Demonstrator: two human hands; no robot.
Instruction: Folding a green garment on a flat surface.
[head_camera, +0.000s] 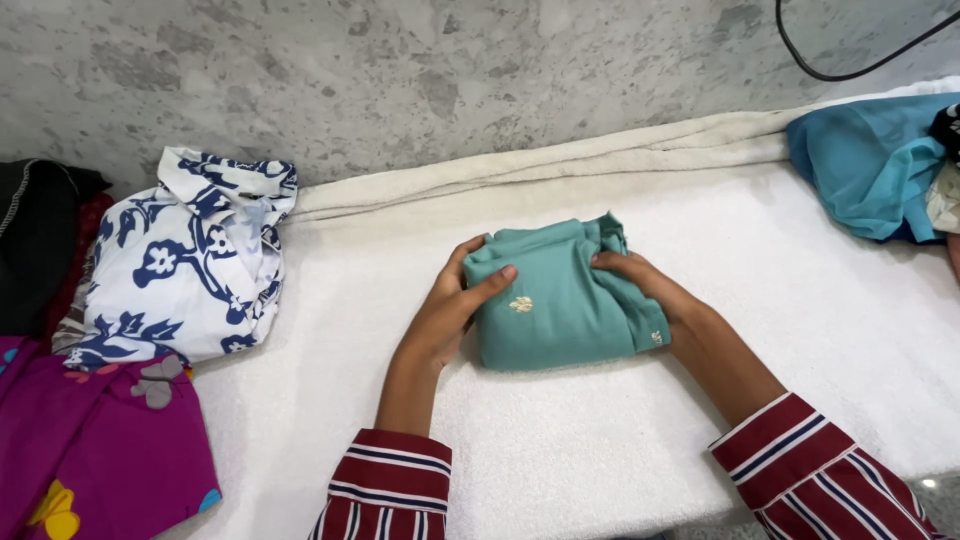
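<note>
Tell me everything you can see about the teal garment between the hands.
The teal garment is soft knit-looking cloth, folded into a compact, roughly square bundle with a small pale embroidered motif on top. It lies flat on the white towel. The left hand grips its left edge, thumb on top; the right hand presses its bunched right side.

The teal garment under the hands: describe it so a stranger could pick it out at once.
On the white towel covering the table, look at the middle, between the left hand and right hand. The teal garment lies there folded into a compact bundle. Unlike the blue-flowered white cloth at the left, it is plain, with one small pale embroidered motif.
</note>
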